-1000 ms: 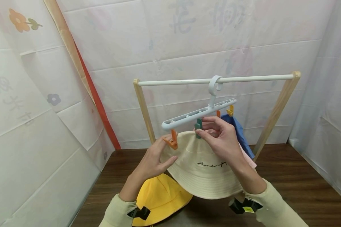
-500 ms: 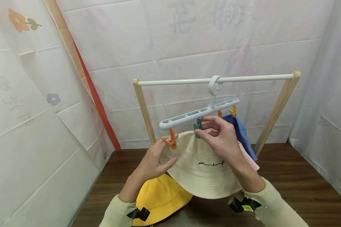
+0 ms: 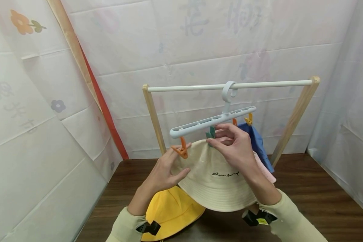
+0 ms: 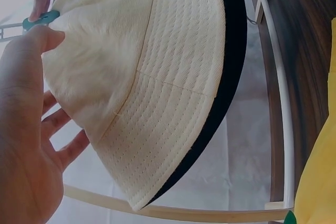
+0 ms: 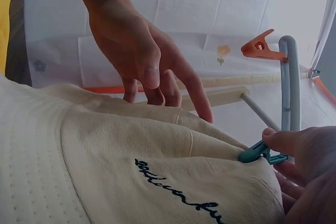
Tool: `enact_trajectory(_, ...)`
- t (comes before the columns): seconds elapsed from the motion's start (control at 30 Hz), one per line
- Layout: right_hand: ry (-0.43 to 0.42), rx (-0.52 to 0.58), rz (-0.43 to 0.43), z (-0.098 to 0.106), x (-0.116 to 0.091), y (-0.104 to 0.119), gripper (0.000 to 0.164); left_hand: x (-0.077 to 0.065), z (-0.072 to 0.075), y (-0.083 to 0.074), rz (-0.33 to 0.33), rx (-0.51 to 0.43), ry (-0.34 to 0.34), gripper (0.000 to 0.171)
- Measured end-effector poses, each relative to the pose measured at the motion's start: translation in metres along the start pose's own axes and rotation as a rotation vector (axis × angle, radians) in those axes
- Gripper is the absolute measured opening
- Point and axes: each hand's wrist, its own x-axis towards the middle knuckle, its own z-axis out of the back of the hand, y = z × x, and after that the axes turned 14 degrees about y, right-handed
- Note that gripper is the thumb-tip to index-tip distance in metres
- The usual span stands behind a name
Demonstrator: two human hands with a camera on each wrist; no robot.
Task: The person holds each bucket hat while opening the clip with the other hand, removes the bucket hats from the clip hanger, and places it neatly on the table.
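Note:
A cream bucket hat with dark script hangs beneath a pale blue clip hanger. My right hand pinches a green clothespin between thumb and fingers, and the clothespin's jaws sit over the top of the hat's crown. Beside the crown's left side, my left hand has its fingers extended and thumb spread apart. An orange clothespin, dangling from the hanger's left end, overlaps the left fingers in the head view. The hat's dark underside shows along its brim in the left wrist view.
The hanger hooks over the white bar of a wooden-legged rack. Farther right, a yellow clothespin holds blue cloth, with pink cloth nearby. A yellow hat lies on the dark wooden table below.
The hanger has swung slightly, its left end moving left and its right end right, with the orange clothespin and blue and pink cloth. Both hands stay nearly in place.

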Motion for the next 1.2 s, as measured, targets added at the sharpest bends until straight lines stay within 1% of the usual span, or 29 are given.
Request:
enact_trajectory(0.37, -0.002, 0.004, -0.005, 0.000, 0.001, -0.001, 0.040, 0.004, -0.003, 0.000, -0.014, -0.007, 0.013, 0.082)
enact_trajectory(0.8, -0.003, 0.009, -0.012, -0.001, 0.002, -0.001, 0.040, 0.012, -0.005, -0.003, -0.053, -0.030, -0.008, 0.093)
enact_trajectory(0.97, -0.003, 0.016, -0.015, -0.001, 0.002, -0.001, 0.039, 0.016, -0.007, -0.004, -0.094, -0.003, -0.026, 0.092)
enact_trajectory(1.1, -0.001, 0.018, -0.011, -0.001, 0.002, -0.002, 0.039, 0.020, -0.009, -0.004, -0.141, 0.036, -0.034, 0.087)
enact_trajectory(1.2, 0.001, 0.012, -0.005, -0.002, 0.002, -0.002, 0.039, 0.022, -0.010, -0.004, -0.162, 0.051, -0.031, 0.084)
